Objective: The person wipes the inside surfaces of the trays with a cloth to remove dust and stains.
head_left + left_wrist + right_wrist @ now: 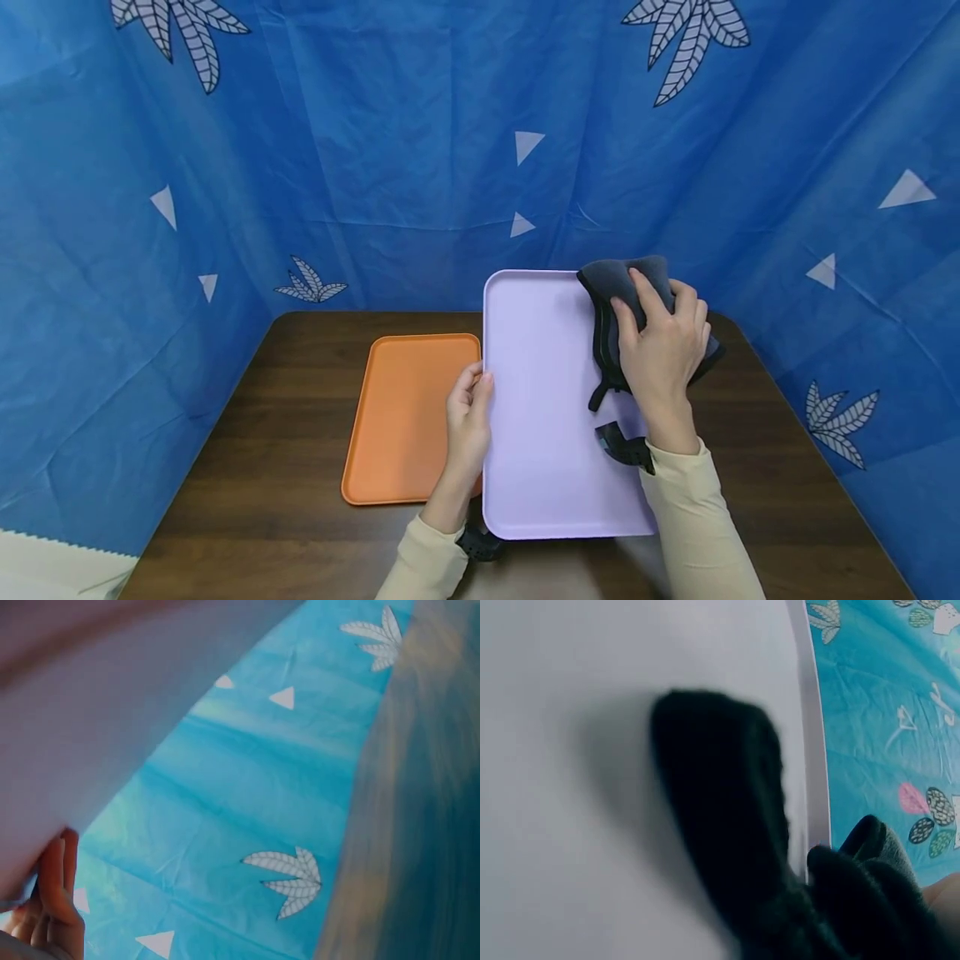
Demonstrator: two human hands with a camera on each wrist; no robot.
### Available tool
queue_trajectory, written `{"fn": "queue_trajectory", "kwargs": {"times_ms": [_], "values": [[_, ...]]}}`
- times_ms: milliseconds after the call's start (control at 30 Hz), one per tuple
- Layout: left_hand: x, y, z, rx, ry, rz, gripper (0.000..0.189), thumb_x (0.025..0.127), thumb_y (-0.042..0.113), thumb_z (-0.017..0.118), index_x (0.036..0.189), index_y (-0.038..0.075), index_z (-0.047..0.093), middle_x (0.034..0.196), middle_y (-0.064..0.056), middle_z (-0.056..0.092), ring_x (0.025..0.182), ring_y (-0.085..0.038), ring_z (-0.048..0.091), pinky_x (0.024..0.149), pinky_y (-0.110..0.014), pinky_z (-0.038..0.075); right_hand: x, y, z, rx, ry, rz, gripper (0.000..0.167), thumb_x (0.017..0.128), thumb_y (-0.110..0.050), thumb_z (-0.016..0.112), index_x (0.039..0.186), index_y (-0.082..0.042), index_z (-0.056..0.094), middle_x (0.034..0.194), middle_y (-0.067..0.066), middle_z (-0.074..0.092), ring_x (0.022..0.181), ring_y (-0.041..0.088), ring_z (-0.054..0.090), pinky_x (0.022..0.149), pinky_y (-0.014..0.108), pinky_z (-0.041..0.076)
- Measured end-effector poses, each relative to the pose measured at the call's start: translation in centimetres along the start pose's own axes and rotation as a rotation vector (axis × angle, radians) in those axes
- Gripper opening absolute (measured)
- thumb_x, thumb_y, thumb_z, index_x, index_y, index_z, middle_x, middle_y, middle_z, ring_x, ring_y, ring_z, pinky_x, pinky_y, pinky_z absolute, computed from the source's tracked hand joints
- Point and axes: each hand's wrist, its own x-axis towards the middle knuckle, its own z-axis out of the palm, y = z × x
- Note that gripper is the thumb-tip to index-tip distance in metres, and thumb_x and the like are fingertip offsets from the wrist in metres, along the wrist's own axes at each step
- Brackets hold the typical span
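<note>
A lilac rectangular tray (551, 450) is held up over the table, its inner face toward the head camera. My left hand (468, 408) grips its left edge, thumb on the front and fingers behind. In the left wrist view, the tray's underside (97, 727) fills the upper left, with the left hand's fingers (64, 892) at its edge. My right hand (666, 350) holds a dark grey cloth (618, 279) with black trim at the tray's upper right. The right wrist view shows the bunched cloth (720, 795) over the tray's face beside its raised rim (815, 750).
An orange tray (405, 417) lies on the dark wooden table (277, 467), partly behind the left hand and the lilac tray. A blue patterned curtain (405, 150) surrounds the table at the back and sides. Dark wrist devices (480, 543) sit on both wrists.
</note>
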Motion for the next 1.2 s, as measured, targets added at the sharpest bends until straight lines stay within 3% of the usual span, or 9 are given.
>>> {"fn": "queue_trajectory", "kwargs": {"times_ms": [400,867,1200], "values": [[-0.2,0.1,0.0,-0.026,-0.026,0.043,0.032,0.103,0.018,0.046,0.123,-0.005,0.056,0.099,-0.027,0.063,0.079,-0.010,0.065,0.066,-0.024,0.055,-0.4,-0.1,-0.6,-0.030,-0.013,0.043,0.038,0.092,-0.023,0.068,0.128,-0.013,0.065,0.122,0.031,0.052,0.106,0.045,0.046,0.080,0.056,0.036],[-0.1,0.2,-0.2,-0.020,-0.023,0.084,0.030,0.103,0.014,0.047,0.122,-0.007,0.056,0.101,-0.032,0.063,0.081,-0.007,0.065,0.068,-0.023,0.054,-0.9,0.3,0.5,-0.087,-0.074,0.072,0.038,0.094,-0.025,0.065,0.128,-0.008,0.064,0.122,0.031,0.052,0.108,0.046,0.047,0.077,0.056,0.037],[-0.1,-0.1,0.2,-0.014,-0.023,0.084,0.027,0.102,0.012,0.049,0.119,-0.008,0.056,0.096,-0.029,0.063,0.078,-0.006,0.064,0.067,-0.022,0.054,-1.5,-0.4,1.2,-0.070,-0.092,0.071,0.038,0.093,-0.027,0.066,0.126,-0.007,0.065,0.121,0.031,0.054,0.108,0.046,0.049,0.076,0.056,0.039]]}}
